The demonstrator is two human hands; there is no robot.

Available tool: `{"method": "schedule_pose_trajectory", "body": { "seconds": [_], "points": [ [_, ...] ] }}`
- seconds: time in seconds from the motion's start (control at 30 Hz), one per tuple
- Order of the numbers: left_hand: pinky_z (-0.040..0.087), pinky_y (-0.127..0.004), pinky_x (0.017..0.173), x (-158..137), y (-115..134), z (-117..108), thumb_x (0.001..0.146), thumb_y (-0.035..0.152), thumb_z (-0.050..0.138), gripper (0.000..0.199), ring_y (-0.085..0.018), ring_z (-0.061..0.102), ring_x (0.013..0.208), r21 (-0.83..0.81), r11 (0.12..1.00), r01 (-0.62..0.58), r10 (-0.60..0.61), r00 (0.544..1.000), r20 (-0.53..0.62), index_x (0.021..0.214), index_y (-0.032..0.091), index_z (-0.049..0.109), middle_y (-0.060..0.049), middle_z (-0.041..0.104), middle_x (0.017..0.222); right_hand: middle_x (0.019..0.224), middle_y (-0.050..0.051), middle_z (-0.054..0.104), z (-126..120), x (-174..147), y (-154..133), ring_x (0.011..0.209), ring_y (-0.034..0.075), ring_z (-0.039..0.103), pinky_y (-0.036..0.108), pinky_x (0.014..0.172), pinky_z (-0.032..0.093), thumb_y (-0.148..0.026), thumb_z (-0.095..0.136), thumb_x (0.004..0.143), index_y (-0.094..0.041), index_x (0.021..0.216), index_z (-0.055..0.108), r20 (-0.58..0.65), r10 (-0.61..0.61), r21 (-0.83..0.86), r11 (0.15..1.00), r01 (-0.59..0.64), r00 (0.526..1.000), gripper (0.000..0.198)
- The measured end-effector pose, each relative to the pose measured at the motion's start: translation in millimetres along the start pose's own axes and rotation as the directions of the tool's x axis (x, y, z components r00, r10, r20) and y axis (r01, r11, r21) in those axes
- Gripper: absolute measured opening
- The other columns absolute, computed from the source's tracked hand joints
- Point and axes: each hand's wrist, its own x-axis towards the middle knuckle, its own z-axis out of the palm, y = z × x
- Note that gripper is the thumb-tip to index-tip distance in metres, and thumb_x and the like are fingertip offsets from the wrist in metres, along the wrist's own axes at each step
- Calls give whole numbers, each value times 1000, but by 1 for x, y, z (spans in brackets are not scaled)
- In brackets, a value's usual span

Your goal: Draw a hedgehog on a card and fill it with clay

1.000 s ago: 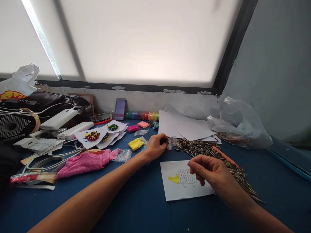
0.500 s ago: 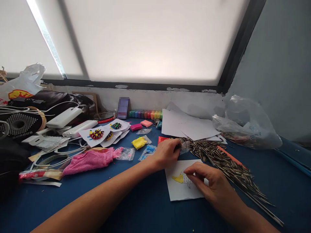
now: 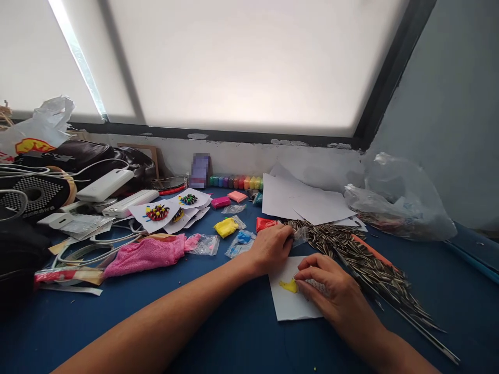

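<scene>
A white sheet of paper [image 3: 286,306] lies on the blue tabletop, bearing a drawing with a yellow clay patch [image 3: 289,285] and inked lines. My right hand [image 3: 331,288] is over the drawing, thumb and fingertips together beside the yellow patch; anything between them is too small to see. Beyond the paper's far edge, my left hand [image 3: 272,246] is closed with fingers curled down by a small clear plastic bag [image 3: 300,237]. Its fingertips are hidden, so I cannot tell what they grip. A red clay pack [image 3: 266,224] sits just behind this hand.
Striped sunflower seeds [image 3: 362,254] spread on the right, near white sheets [image 3: 304,197] and a clear bag [image 3: 405,208]. Leftward are yellow clay [image 3: 226,227], blue clay [image 3: 245,237], a pink cloth [image 3: 148,255], decorated cards [image 3: 156,215] and white power banks [image 3: 105,185].
My right hand has moved slightly left, its fingertips now touching down at the yellow patch and covering more of the drawing. The left hand stays beside the clear bag. The view has shifted slightly.
</scene>
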Motion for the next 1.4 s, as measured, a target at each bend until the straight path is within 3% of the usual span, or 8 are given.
{"method": "schedule_pose_trajectory", "body": {
  "seconds": [0.47,0.7,0.77,0.9,1.13,1.3,1.4],
  "points": [
    [44,-28,73,1,0,0,88,16,46,13,-20,60,84,-49,999,-1,1,1000,5,86,17,59,-8,65,91,89,7,65,5,3,-1,84,23,60,37,74,48,-27,53,88,-25,78,68,-38,-64,-26,998,63,997,19],
    [45,-27,74,4,-7,2,81,13,51,14,-19,62,83,-217,976,13,-23,999,-43,84,17,64,-6,68,88,76,4,64,-9,4,-3,70,21,56,31,65,44,-44,57,86,-25,76,66,-92,178,201,967,-157,980,24],
    [45,-26,74,5,-8,3,80,13,51,15,-19,62,83,-235,972,13,-26,998,-54,84,17,65,-6,69,88,76,4,65,-13,4,-5,72,21,56,31,64,44,-50,59,83,-25,76,68,-39,256,306,923,-232,966,27],
    [44,-24,69,6,-7,1,80,14,52,14,-16,61,77,-302,953,26,-48,997,-66,82,16,66,-4,68,82,73,3,63,-16,5,-6,69,19,54,29,59,43,-60,63,76,-23,82,73,89,427,506,758,-410,900,38],
    [39,-19,58,8,1,-10,81,15,51,16,-11,52,65,-554,831,54,-112,991,-72,80,14,67,0,63,70,73,2,62,-20,7,-8,70,15,50,26,68,45,-60,76,61,-22,79,77,210,553,733,457,-504,806,42],
    [36,-18,50,9,7,-15,81,18,53,12,-8,47,56,-696,708,120,-152,988,16,75,13,62,3,52,60,79,2,63,-23,7,-11,73,14,51,23,66,46,-56,79,62,-22,78,77,255,529,780,382,-495,809,37],
    [40,-18,49,10,9,-19,81,18,53,10,-8,50,53,-756,623,200,-180,977,111,80,13,61,4,52,60,86,3,64,-24,7,-12,75,14,52,24,65,46,-55,77,65,-23,80,76,252,513,787,385,-482,821,36]
  ]
}}
